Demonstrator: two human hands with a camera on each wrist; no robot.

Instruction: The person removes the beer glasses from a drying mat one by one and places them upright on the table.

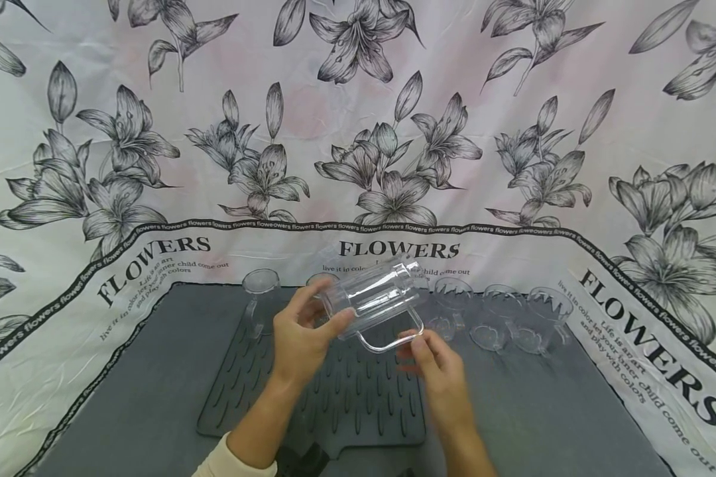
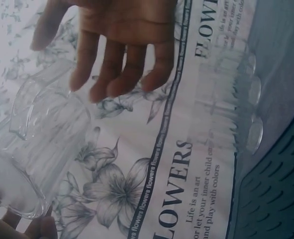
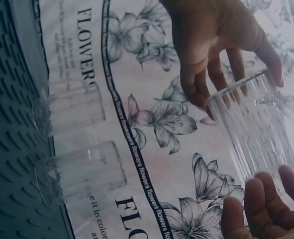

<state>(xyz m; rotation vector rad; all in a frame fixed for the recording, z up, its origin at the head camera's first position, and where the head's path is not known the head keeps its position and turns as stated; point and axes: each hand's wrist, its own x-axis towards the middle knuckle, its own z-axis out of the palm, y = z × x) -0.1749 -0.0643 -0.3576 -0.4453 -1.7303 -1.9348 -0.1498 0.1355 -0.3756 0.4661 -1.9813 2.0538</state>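
A clear ribbed mug (image 1: 377,291) is held tilted in the air above the dark mat, its handle (image 1: 388,343) on the lower side. My left hand (image 1: 303,334) grips the mug's left end, thumb on the near side and fingers round the far side. At the handle's right corner are the fingertips of my right hand (image 1: 444,371). In the left wrist view the right hand (image 2: 129,45) has its fingers loosely extended beside the mug (image 2: 47,124). The right wrist view shows the left hand (image 3: 216,45) spanning one end of the mug (image 3: 256,129).
A dark ridged drying mat (image 1: 346,424) lies on the grey table (image 1: 513,417). One clear mug (image 1: 261,298) stands at its back left, another (image 1: 322,279) partly behind the left hand. Several more clear mugs (image 1: 539,321) line the back right, before a flower-printed cloth (image 1: 274,255).
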